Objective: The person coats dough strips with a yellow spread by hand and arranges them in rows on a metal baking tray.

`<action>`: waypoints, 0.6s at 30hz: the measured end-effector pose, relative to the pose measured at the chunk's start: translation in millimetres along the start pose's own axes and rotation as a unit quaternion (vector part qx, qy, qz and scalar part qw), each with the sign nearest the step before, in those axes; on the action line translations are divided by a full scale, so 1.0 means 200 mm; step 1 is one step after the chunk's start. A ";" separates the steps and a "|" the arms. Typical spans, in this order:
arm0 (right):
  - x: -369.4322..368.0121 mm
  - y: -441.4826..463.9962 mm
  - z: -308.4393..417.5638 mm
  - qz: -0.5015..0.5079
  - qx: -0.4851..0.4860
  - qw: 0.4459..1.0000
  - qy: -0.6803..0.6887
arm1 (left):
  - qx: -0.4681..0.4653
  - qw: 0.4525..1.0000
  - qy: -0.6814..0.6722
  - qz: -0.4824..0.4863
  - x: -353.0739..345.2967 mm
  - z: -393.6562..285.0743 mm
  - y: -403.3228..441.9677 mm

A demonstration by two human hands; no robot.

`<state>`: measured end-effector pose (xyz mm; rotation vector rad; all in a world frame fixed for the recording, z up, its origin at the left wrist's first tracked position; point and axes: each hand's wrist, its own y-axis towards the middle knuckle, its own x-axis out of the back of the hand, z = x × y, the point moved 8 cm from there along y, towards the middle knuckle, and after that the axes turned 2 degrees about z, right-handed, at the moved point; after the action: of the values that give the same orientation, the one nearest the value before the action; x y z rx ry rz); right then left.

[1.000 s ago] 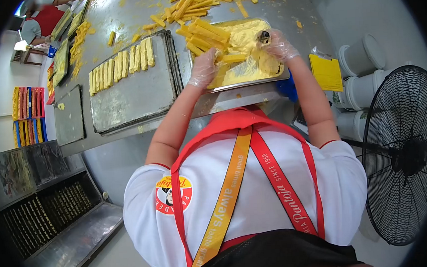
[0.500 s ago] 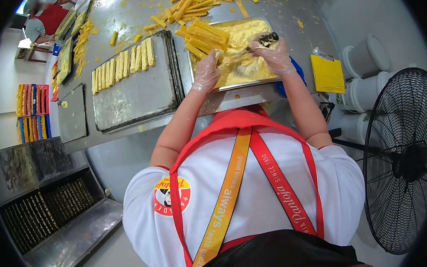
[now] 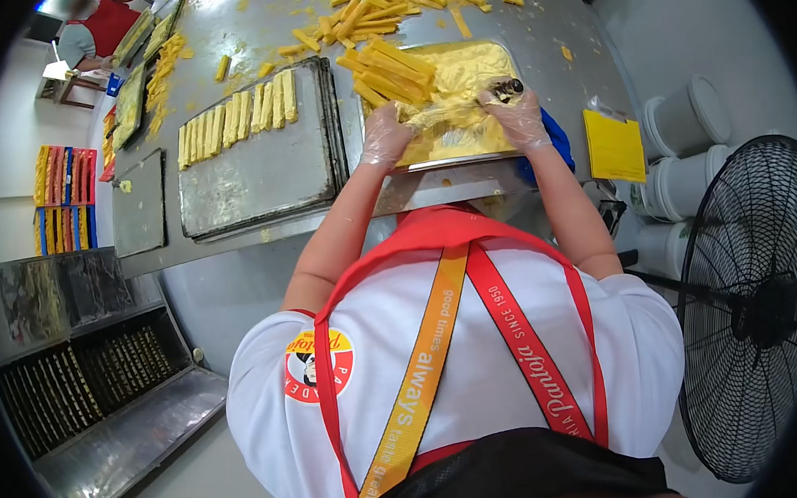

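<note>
The single view looks from the wearer's head, facing forward and steeply down. The shirt (image 3: 478, 363) sits closest, filling the lower middle; beyond it, at arm's length, come the left hand (image 3: 386, 138) and right hand (image 3: 520, 118). The table (image 3: 541, 35) runs away toward the top. A wide lens bends the edges into black corners.

A white short-sleeved shirt (image 3: 469, 363) with red sleeve trim (image 3: 302, 311) bears a round badge (image 3: 326, 372) at nine o'clock. Over it is a red apron (image 3: 429, 232); a lettered orange strap (image 3: 419, 366) slants toward seven o'clock, a red strap (image 3: 535, 364) toward five. Clear gloves (image 3: 526, 133) cover both hands (image 3: 386, 138).
</note>
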<state>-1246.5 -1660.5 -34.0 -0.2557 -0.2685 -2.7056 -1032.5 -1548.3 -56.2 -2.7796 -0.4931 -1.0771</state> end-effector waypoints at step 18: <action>-0.16 0.06 0.15 0.091 -0.094 0.962 0.241 | -0.359 0.904 0.223 -0.061 0.01 -0.19 -0.19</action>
<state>-1208.8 -1653.1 -10.9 0.3114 0.1492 -2.5104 -1068.2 -1520.8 -27.9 -2.8988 -0.2364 -2.2381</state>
